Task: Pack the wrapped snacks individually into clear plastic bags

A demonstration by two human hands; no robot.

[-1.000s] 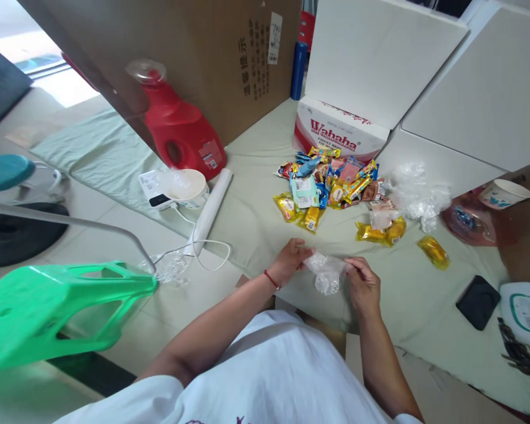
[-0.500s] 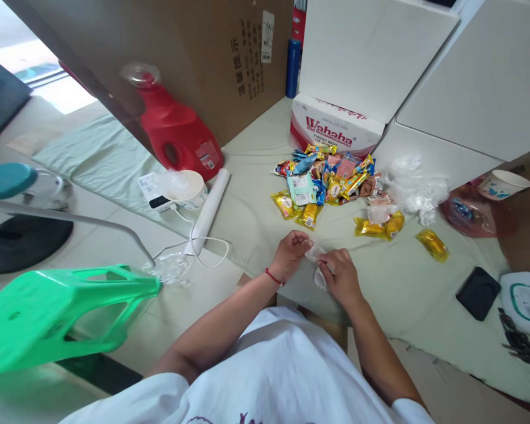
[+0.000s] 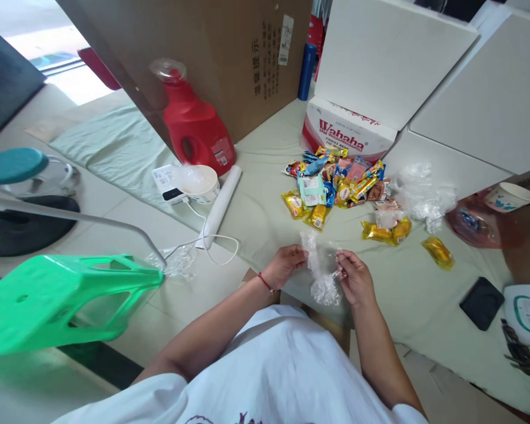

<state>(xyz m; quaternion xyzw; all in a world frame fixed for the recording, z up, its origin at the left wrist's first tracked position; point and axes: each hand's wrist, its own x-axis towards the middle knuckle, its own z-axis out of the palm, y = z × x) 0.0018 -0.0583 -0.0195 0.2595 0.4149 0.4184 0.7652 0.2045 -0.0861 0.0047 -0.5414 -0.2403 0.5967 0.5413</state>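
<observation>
My left hand (image 3: pixel 287 264) and my right hand (image 3: pixel 354 277) each pinch one side of a small clear plastic bag (image 3: pixel 320 272), holding it stretched between them just above the pale green mat (image 3: pixel 256 212). The bag's crumpled bottom hangs below my fingers. A red string circles my left wrist. A heap of coloured snack packets (image 3: pixel 335 182) lies on the mat a little beyond my hands. Two yellow packets (image 3: pixel 385 231) and a single one (image 3: pixel 437 251) lie to its right.
A Wahaha carton (image 3: pixel 348 131) and white foam boxes (image 3: pixel 481 88) stand behind the snacks, with crumpled clear bags (image 3: pixel 419 197) beside them. A red detergent jug (image 3: pixel 196 126), a white bowl (image 3: pixel 199 182) and a white roll (image 3: pixel 218 203) lie left. A green stool (image 3: pixel 66 300) lies at lower left. A black wallet (image 3: pixel 481 303) lies right.
My hands were drawn together over the bunched bag half a second ago. They have since moved apart, spreading the bag open between them.
</observation>
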